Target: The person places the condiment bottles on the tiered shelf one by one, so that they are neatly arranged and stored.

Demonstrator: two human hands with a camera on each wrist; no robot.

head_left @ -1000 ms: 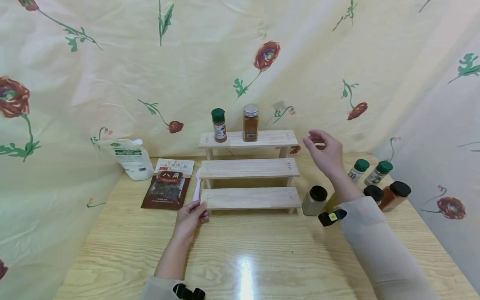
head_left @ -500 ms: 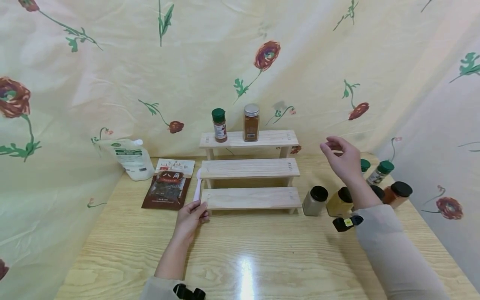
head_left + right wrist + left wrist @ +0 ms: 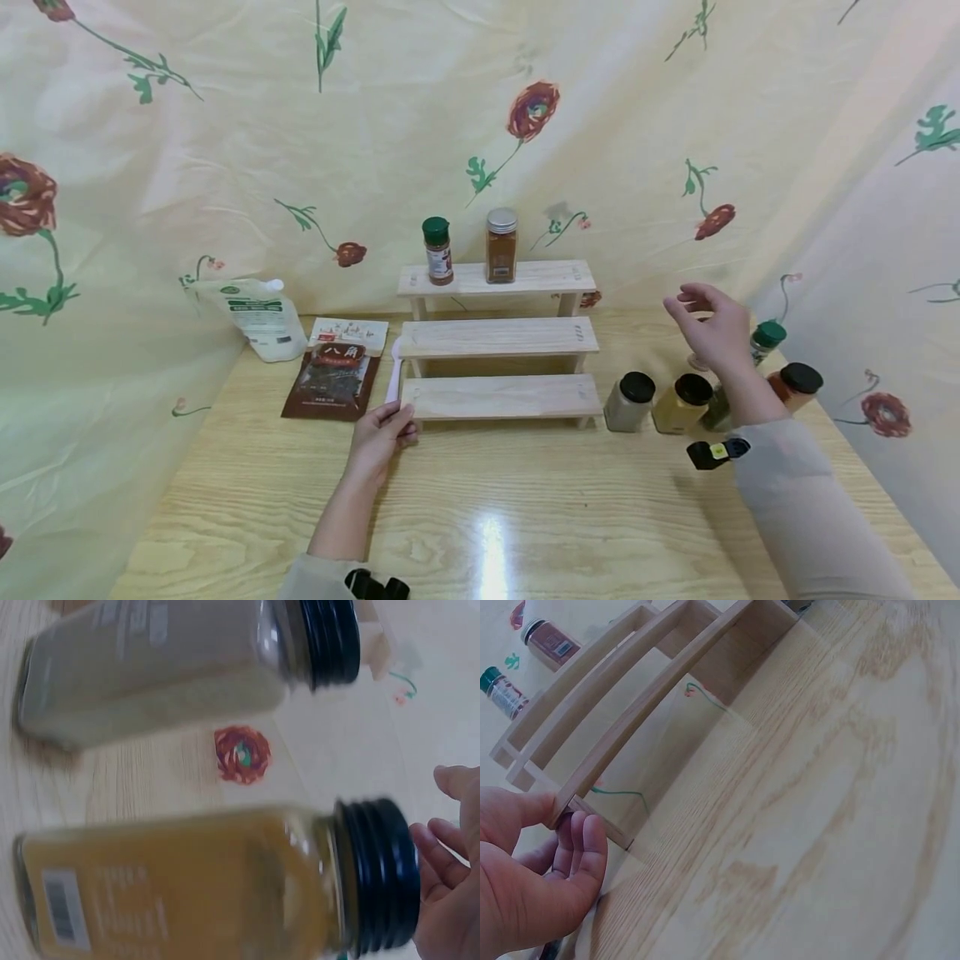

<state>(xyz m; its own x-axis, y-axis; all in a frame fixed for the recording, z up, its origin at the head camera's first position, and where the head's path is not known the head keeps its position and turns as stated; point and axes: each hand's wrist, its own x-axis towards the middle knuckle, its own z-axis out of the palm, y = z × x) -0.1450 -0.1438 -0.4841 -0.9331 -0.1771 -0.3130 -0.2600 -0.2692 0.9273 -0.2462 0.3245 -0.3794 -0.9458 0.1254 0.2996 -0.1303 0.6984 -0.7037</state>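
My left hand (image 3: 377,442) grips the left end of the lowest step of a three-step wooden rack (image 3: 501,396). In the left wrist view, the thumb lies on top of that step's end and the curled fingers sit beneath it. My right hand (image 3: 712,329) hovers over the jars at the right, fingers loosely bent, holding nothing. It partly covers a green-capped bottle (image 3: 767,337) and other jars behind it. In the right wrist view, a black-lidded jar of yellow powder (image 3: 180,885) and a greyish jar (image 3: 165,675) stand near that hand.
On the top step stand a green-capped bottle (image 3: 438,250) and a silver-lidded jar (image 3: 501,247). Left of the rack are a brown packet (image 3: 335,371), a white spouted pouch (image 3: 262,319) and a white spoon (image 3: 394,375). A reddish jar (image 3: 797,387) stands at the far right.
My right hand has moved rightward, from beside the rack to above the jars, uncovering the yellow jar. My left hand has stayed on the rack.
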